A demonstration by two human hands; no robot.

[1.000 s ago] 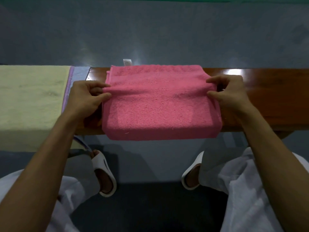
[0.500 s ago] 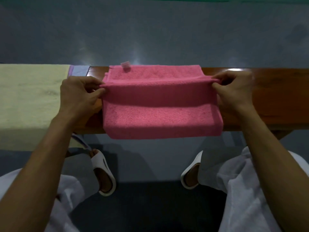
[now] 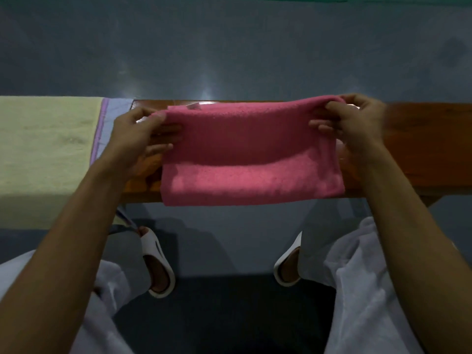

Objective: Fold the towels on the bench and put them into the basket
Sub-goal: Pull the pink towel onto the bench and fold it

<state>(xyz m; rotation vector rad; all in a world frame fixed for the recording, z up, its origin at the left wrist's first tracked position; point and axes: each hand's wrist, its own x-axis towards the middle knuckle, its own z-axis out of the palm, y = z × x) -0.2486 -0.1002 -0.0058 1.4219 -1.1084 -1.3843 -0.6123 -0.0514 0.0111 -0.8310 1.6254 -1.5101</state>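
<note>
Wooden table (image 3: 421, 139) with a pink towel (image 3: 250, 154) stretched left to right.
Left hand (image 3: 132, 141) and right hand (image 3: 357, 126) each pinch a lifted far end, equally near; the towel's front edge lies toward the body.

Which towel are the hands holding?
The pink towel: the left hand and right hand pinch its upper fold at both ends. The pale yellow towel lies flat to its left, with no hand on it.

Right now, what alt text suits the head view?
The left hand and right hand each pinch an end of a folded pink towel, holding its top edge raised above a wooden bench. A pale yellow towel lies to the left.
</note>
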